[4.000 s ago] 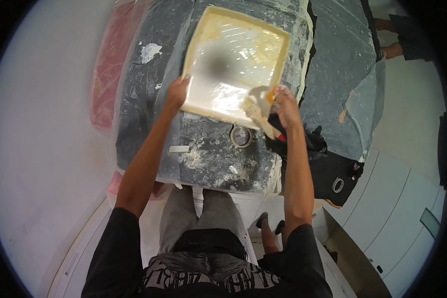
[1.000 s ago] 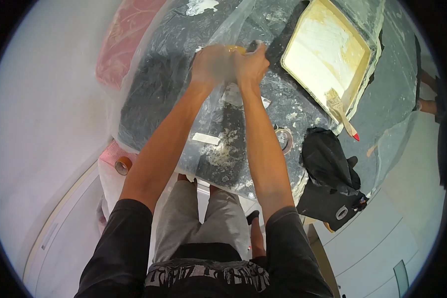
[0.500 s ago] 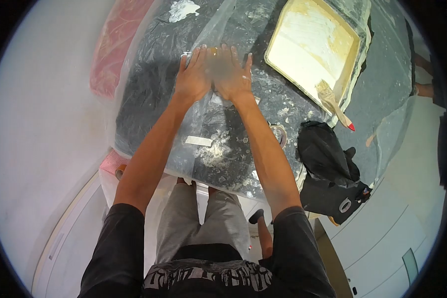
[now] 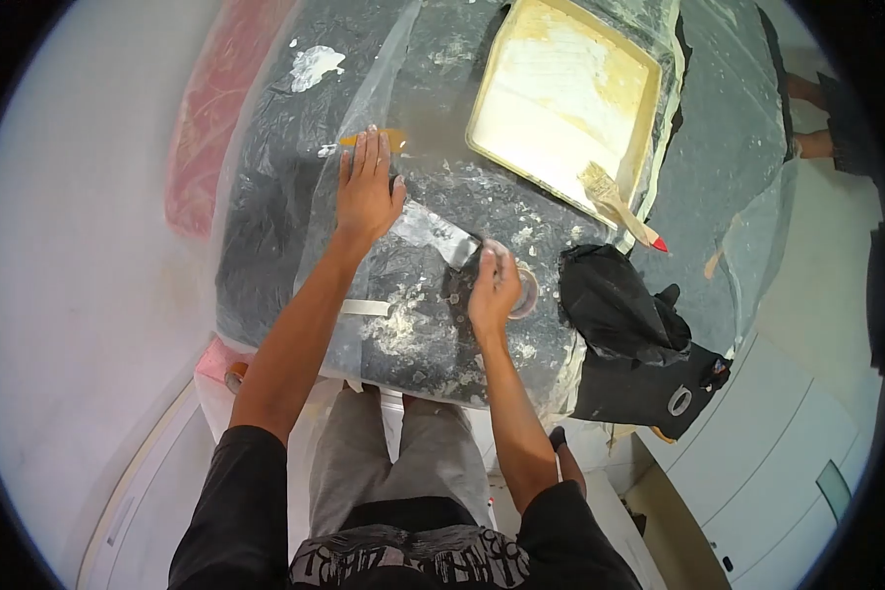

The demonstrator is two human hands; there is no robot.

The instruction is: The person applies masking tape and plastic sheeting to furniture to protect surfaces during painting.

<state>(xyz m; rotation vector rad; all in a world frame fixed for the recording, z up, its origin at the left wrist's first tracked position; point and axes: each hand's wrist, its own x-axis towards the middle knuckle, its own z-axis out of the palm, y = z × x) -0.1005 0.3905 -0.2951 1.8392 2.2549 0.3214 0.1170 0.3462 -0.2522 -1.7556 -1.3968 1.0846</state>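
My left hand (image 4: 369, 192) lies flat with its fingers stretched forward on the plastic-covered tabletop. Its fingertips rest over an orange-yellow strip (image 4: 395, 139), most of which they cover. To the right and nearer me, my right hand (image 4: 495, 285) has its fingers closed at the end of a flat, silvery blade-like piece (image 4: 431, 231) with whitish smears. The far end of that piece reaches toward the left wrist; my fingers hide its near end. A roll of tape (image 4: 526, 293) sits right beside the right hand.
A paint tray (image 4: 570, 98) with white paint stands at the far right, a brush (image 4: 619, 206) across its corner. Black cloth (image 4: 624, 305) lies at the near right. White strip (image 4: 366, 308) and dried splashes (image 4: 403, 329) mark the plastic. Another person's legs (image 4: 813, 145) show far right.
My hands were side by side, both flat on the plastic. The right hand has moved right and toward me and closed on the silvery piece. The view has shifted slightly.
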